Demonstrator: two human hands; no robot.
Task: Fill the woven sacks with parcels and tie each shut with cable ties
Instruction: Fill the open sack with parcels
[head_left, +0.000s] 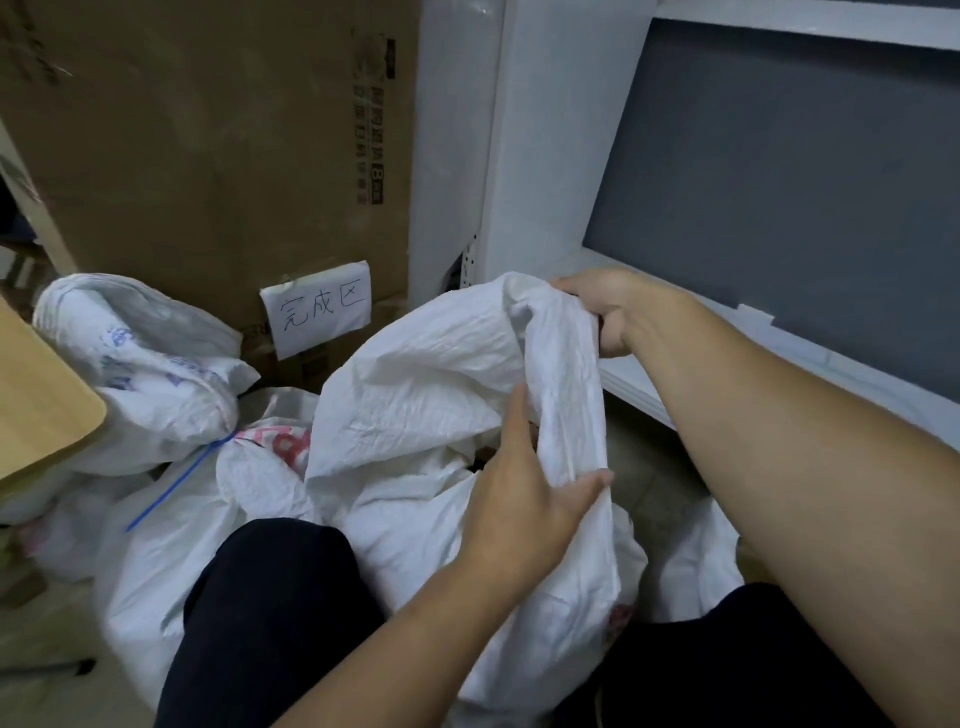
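Hands (524, 483) gripping white woven sack (431, 374)

A person's 2 bare hands grip the bunched mouth of a white woven sack (431, 374) at frame centre: the right hand (605, 306) holds its upper edge, the left hand (524, 493) pinches lower. At left lies a tied sack (150, 374) with a blue cable tie (176, 480), below a cardboard box (208, 145) bearing a handwritten paper label (318, 307).

Dim, flat indoor light, soft shadows only. Whole frame slightly soft; cardboard box (208, 130) print blurred. Wide-angle bending at edges; white sack (441, 364) brightest, no glare.
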